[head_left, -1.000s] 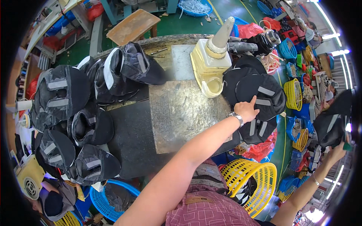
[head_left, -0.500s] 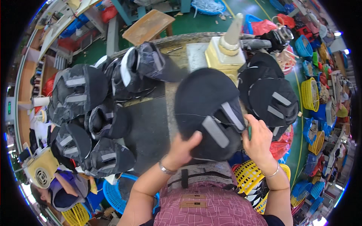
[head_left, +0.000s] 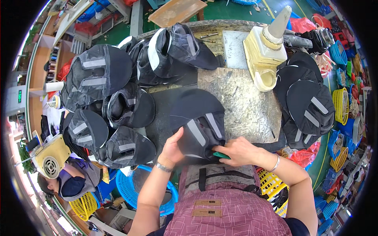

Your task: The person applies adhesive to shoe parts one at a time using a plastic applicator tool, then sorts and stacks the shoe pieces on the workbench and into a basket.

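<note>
A black shoe upper [head_left: 199, 135] with two grey strips lies in front of me, its rounded toe pointing away. My left hand [head_left: 172, 148] grips its left edge, thumb on top and the other fingers hidden behind. My right hand [head_left: 239, 152] is closed around a small green object [head_left: 221, 155], perhaps a tool handle. The fingertips of that hand press at the upper's near right edge, by the opening. Whatever tip the green object has is hidden.
More black uppers stand in a group on the left [head_left: 128, 147], with others stacked on the right [head_left: 303, 110]. Past a worn board [head_left: 240, 106] stands a cone-topped glue bottle [head_left: 262, 51]. A blue basket [head_left: 130, 185] sits below the left edge, near a seated person [head_left: 75, 183].
The upper has moved left across the worktop, off the worn board. My right hand has gone from its right side to its near edge with the green object. The view has shifted.
</note>
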{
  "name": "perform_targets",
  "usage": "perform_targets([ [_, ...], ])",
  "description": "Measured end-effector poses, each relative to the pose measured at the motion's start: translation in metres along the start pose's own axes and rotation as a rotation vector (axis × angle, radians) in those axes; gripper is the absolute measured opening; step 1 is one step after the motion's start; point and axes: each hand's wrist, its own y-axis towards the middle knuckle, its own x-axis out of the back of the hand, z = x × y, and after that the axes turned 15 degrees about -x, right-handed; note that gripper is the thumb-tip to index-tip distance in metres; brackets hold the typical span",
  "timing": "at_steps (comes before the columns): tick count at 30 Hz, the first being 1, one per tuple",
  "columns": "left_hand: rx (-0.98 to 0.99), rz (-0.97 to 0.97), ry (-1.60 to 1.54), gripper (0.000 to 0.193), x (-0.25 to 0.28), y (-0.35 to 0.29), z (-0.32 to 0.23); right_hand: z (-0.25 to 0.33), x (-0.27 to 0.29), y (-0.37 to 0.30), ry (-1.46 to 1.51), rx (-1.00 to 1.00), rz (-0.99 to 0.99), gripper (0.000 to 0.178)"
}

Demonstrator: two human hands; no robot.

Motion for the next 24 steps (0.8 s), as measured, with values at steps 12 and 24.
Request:
perform_targets([
  [12,0.042,0.079,0.436,0.047,0.019,-0.028,0.015,0.025,-0.004,0.041,-0.426,0.091,0.137,0.004],
  [24,-0.150,-0.135,-0.120,0.041,0.033,-0.020,0.005,-0.013,-0.009,0.020,-0.414,0.309,-0.350,0.020],
])
